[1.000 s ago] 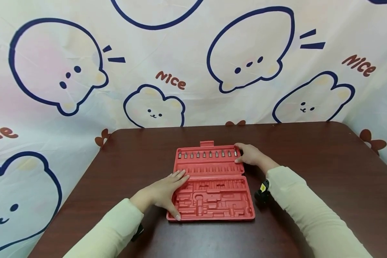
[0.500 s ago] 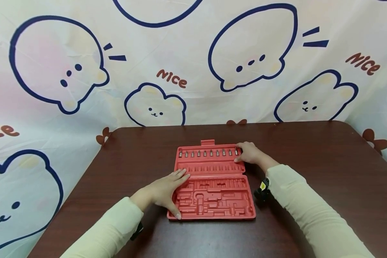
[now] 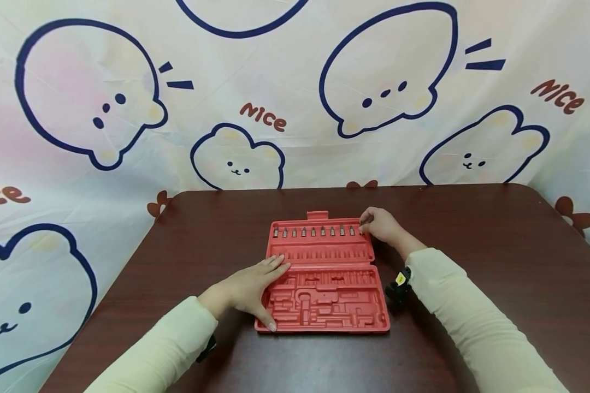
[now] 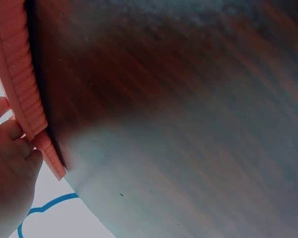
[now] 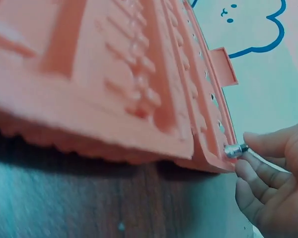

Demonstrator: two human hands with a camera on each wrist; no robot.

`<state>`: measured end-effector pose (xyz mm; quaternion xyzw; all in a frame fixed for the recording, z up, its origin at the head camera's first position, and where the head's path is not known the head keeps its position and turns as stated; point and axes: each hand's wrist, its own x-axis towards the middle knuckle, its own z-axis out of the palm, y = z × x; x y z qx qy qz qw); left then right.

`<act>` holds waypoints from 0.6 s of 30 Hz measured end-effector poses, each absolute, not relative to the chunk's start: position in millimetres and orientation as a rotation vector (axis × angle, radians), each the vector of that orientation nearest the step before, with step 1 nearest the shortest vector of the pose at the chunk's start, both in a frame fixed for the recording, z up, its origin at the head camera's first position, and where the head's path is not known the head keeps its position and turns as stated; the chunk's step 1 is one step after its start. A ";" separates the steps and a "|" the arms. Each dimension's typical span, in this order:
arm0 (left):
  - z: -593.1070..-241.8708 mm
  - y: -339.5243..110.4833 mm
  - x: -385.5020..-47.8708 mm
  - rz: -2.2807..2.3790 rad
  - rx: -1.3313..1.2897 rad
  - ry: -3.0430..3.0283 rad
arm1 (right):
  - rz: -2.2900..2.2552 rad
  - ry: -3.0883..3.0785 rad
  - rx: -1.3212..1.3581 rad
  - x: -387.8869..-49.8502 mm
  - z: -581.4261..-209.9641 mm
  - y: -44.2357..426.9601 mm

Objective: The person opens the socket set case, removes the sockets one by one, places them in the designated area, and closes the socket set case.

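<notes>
Brown tabletop (image 3: pixel 216 229); left grip (image 3: pixel 249 286) splayed on open red case (image 3: pixel 331 329), right grip (image 3: pixel 382 225) pinching metal bit (image 5: pixel 233 151).

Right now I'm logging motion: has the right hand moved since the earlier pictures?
Yes, slightly: judged against the red case, the right hand has shifted upward in the head view.
</notes>
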<state>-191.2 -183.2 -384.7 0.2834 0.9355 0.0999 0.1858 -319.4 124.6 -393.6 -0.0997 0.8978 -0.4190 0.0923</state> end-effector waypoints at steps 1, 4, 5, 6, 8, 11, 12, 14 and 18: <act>-385.0 -183.9 -191.4 0.283 0.808 2.638 | -1.275 2.640 -0.274 -318.9 -393.7 123.7; -386.5 -185.7 -191.5 0.289 0.840 2.643 | -1.312 2.618 -0.244 -317.6 -394.9 121.8; -387.2 -186.3 -191.4 0.295 0.846 2.643 | -1.313 2.618 -0.229 -317.1 -395.3 121.1; -387.8 -186.8 -191.3 0.299 0.853 2.643 | -1.312 2.620 -0.222 -316.6 -395.7 120.7; -388.5 -187.7 -191.0 0.306 0.863 2.646 | -1.304 2.625 -0.213 -315.7 -395.9 120.2; -388.6 -188.9 -190.5 0.315 0.867 2.652 | -1.291 2.642 -0.220 -314.9 -396.1 119.9; -388.6 -189.4 -190.4 0.318 0.866 2.652 | -1.289 2.646 -0.223 -314.6 -396.1 120.1; -388.4 -190.0 -190.3 0.328 0.869 2.651 | -1.285 2.655 -0.234 -314.2 -396.3 120.6; -388.3 -190.7 -190.5 0.344 0.871 2.652 | -1.354 2.660 -0.218 -313.8 -396.4 122.4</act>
